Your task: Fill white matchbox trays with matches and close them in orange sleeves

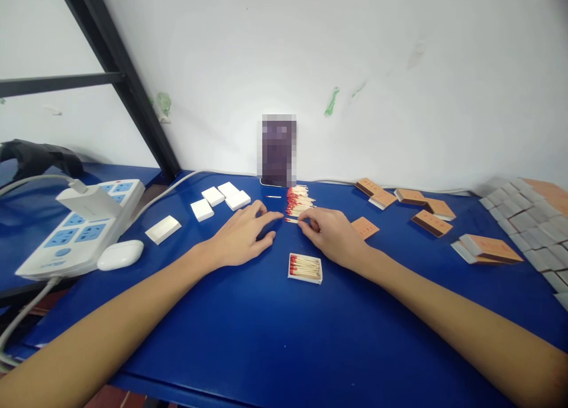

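Observation:
My right hand (335, 235) has its thumb and fingers pinched at the end of a matchstick (291, 221), which lies at the near edge of a pile of red-headed matches (303, 202). My left hand (242, 235) rests on the table left of that pile, fingers spread and holding nothing; its index fingertip comes close to the match heads. Nearer to me, between both forearms, sits a white matchbox tray (320, 272) filled with matches, heads to the left. An orange matchbox sleeve (365, 227) lies partly hidden behind my right hand.
Several white trays (202, 210) lie at left, beside a white earphone case (120, 255) and a power strip (53, 260). Orange matchboxes (432, 224) are scattered at right, near stacked matchboxes (528, 218). A blurred dark phone-like object (278, 150) leans on the wall; a lone match (273, 196) lies before it.

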Demonstrator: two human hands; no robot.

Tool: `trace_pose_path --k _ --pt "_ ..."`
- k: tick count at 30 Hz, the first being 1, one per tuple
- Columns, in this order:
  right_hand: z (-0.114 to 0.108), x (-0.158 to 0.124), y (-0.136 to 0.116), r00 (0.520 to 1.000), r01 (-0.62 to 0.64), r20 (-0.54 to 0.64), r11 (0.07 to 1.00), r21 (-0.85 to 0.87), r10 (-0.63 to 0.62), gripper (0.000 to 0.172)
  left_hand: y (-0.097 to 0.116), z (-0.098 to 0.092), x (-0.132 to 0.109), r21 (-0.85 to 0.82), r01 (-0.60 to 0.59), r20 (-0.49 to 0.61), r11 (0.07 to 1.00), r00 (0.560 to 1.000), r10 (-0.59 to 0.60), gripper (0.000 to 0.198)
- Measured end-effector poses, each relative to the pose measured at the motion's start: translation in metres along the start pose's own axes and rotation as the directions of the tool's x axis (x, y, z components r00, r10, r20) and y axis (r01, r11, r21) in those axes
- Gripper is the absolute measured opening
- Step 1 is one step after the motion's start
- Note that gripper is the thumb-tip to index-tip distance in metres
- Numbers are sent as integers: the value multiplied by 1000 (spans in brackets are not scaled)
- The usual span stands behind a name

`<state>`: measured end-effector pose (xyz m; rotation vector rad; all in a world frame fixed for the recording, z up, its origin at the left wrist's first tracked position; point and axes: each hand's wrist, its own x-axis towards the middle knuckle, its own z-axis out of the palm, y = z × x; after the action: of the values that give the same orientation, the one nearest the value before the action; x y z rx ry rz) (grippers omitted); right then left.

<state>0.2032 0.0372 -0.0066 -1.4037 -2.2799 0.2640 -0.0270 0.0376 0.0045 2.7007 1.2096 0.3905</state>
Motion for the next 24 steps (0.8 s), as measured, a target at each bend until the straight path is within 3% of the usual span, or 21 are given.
trace_pose_path --k 6,13,24 --pt "2 -2 -1 1000 1 -28 1000 -23 -2 28 2 0 4 43 15 52 999 998 -18 50" --pt "3 -2 -2 1000 11 -5 994 -108 -12 31 6 4 5 82 40 40 996 998 -44 51" --pt "2 -2 -3 1000 -9 8 996 -87 9 31 5 5 3 63 23 1 998 1000 -23 47"
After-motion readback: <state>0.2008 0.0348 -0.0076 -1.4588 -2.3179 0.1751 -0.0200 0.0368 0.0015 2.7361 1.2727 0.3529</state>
